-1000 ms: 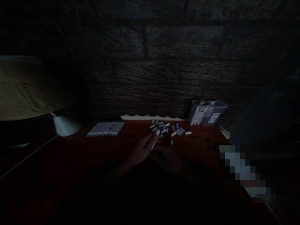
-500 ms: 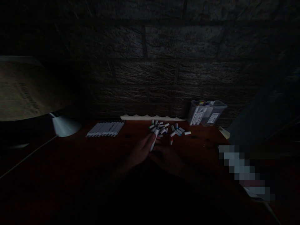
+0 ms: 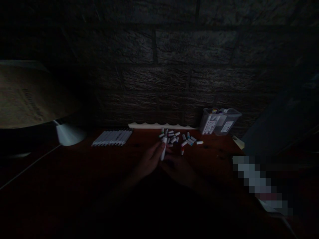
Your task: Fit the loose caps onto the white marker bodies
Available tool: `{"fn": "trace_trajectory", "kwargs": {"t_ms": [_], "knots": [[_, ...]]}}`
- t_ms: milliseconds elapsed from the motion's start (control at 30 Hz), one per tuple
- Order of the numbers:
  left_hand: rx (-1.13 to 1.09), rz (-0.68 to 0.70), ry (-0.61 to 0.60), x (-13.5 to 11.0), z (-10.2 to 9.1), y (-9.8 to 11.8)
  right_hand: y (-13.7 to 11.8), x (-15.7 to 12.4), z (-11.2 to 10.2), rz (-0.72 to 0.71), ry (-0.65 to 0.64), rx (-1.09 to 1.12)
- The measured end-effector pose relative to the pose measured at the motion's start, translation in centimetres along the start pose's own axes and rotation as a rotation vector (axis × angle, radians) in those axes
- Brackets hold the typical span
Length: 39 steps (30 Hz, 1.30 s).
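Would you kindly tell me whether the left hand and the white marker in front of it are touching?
Touching: the head view shows the left hand holding the white marker, with the thumb tip pressed against its barrel.

Swallowed by shadow

My right hand (image 3: 181, 169) is so dark I cannot tell whether it touches the white marker (image 3: 163, 152), whose barrel my left hand (image 3: 150, 160) partly covers. My forearms (image 3: 123, 188) fade into black. The left edge cuts off the lampshade (image 3: 27, 96), its lettering (image 3: 32, 104) blurred; the tub labels (image 3: 211, 126) print too small to read.
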State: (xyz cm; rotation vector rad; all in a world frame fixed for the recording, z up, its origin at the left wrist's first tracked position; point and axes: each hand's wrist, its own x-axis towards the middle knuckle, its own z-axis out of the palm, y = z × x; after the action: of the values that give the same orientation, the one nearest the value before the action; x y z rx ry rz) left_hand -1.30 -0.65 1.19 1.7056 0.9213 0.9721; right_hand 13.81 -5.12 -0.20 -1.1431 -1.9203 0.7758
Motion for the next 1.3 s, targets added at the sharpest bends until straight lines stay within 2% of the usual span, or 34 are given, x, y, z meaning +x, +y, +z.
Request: {"fn": "trace_trajectory", "kwargs": {"t_ms": [167, 300, 667, 833, 1100, 1300], "knots": [[-0.022, 0.023, 0.101, 0.29, -0.58, 0.32, -0.19, -0.04, -0.01, 0.101, -0.041, -0.047], [0.016, 0.038, 0.148, 0.43, -0.83, 0.35, -0.13, -0.08, 0.08, 0.102, -0.075, -0.065], [0.107, 0.078, 0.17, 0.02, -0.59, 0.31, -0.01, -0.22, 0.02, 0.027, -0.059, -0.115], [0.124, 0.055, 0.168, 0.14, -0.6, 0.12, -0.11, -0.24, -0.02, 0.072, -0.094, -0.099], [0.106, 0.06, 0.16, 0.08, -0.54, -0.02, 0.24, -0.29, 0.08, 0.04, -0.074, -0.103], [0.12, 0.065, 0.154, 0.0, -0.53, 0.13, -0.02, -0.29, -0.03, 0.028, -0.105, -0.122]]}}
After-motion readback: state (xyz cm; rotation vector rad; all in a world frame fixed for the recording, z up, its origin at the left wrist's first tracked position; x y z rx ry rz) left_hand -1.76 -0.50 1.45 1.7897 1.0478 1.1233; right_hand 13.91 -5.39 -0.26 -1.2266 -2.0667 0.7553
